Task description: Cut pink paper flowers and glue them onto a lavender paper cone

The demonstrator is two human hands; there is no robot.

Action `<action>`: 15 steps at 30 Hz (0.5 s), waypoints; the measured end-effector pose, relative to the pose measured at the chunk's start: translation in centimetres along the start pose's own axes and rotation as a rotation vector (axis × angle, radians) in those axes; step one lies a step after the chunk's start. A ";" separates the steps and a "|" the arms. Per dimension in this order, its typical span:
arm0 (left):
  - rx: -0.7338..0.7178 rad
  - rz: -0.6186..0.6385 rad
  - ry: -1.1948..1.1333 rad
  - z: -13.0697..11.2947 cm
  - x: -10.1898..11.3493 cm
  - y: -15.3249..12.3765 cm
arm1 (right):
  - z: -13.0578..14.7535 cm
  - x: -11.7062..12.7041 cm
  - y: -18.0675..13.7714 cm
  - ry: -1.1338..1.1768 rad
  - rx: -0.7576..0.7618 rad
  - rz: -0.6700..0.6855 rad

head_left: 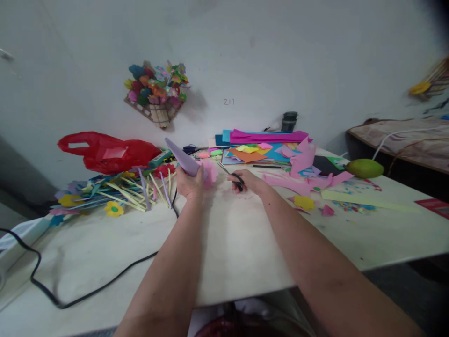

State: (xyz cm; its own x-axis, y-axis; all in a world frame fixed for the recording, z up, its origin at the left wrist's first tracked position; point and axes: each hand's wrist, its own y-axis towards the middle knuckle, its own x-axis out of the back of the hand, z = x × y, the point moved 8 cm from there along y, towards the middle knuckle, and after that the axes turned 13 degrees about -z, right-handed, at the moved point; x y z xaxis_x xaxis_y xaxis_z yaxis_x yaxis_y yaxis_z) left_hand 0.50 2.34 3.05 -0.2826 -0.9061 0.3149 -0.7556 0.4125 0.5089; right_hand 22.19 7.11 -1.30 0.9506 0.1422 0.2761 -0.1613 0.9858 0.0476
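The left hand (189,183) grips a purple paper cone (181,157) above the table (228,243), its long axis slanting up-left, tip toward the wall, pink fringe (210,173) at its base. The right hand (247,181) clasps black-handled scissors (231,175), blades aimed at the fringe.

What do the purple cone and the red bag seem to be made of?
The purple cone in the left hand looks like matte craft paper or thin foam sheet: flat colour, clean rolled edge. The red bag looks like thin glossy plastic: it crumples and shines.
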 end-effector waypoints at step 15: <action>0.094 0.000 -0.028 0.2 0.6 0.0 | 0.5 -1.8 -0.2 -0.012 -0.005 -0.008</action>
State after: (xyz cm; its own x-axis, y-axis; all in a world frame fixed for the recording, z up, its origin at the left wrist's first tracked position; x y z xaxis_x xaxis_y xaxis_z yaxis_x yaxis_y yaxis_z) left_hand 0.25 1.80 3.05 -0.2985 -0.9087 0.2918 -0.8070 0.4035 0.4312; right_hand 20.40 6.66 -1.27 0.9485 0.1333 0.2873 -0.1525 0.9873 0.0451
